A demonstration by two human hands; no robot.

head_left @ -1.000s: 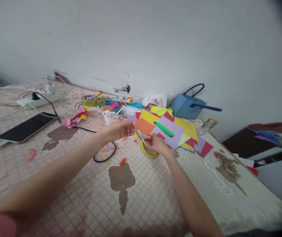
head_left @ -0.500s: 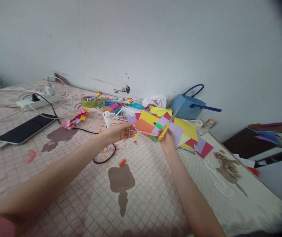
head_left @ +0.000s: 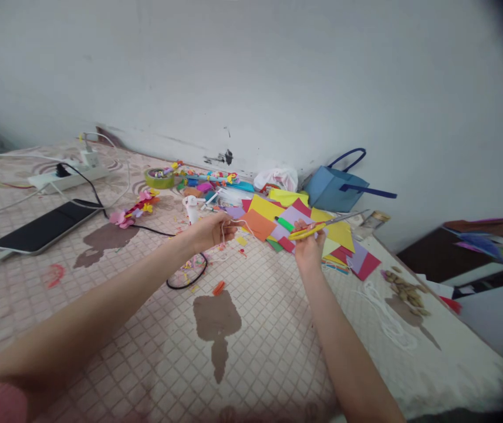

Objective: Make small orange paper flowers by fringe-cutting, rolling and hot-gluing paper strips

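A thin white string [head_left: 245, 224] is pinched in my left hand [head_left: 216, 231], its loose end trailing to the right and another length hanging below the fingers. My right hand [head_left: 309, 249] holds yellow-handled scissors [head_left: 307, 231], their blades pointing right over the paper. Coloured paper sheets [head_left: 260, 225] in orange, yellow, purple and red lie spread behind both hands. Near the right hand, a green marker [head_left: 284, 223] rests on the sheets. A white glue gun [head_left: 192, 208] stands just behind my left hand, and its black cord loops under my forearm.
A power strip [head_left: 68, 178] and a dark tablet-like device [head_left: 46, 226] lie at left. Green tape [head_left: 159, 178] sits behind a pink paper-flower piece [head_left: 134, 210]. A blue bag [head_left: 334, 188] stands by the wall. White string [head_left: 390, 320] and peanut-like pieces [head_left: 405, 291] lie at right.
My right hand has moved right, away from the left, and the scissors have swung from pointing up to pointing right. The string no longer spans both hands; its right end hangs free.
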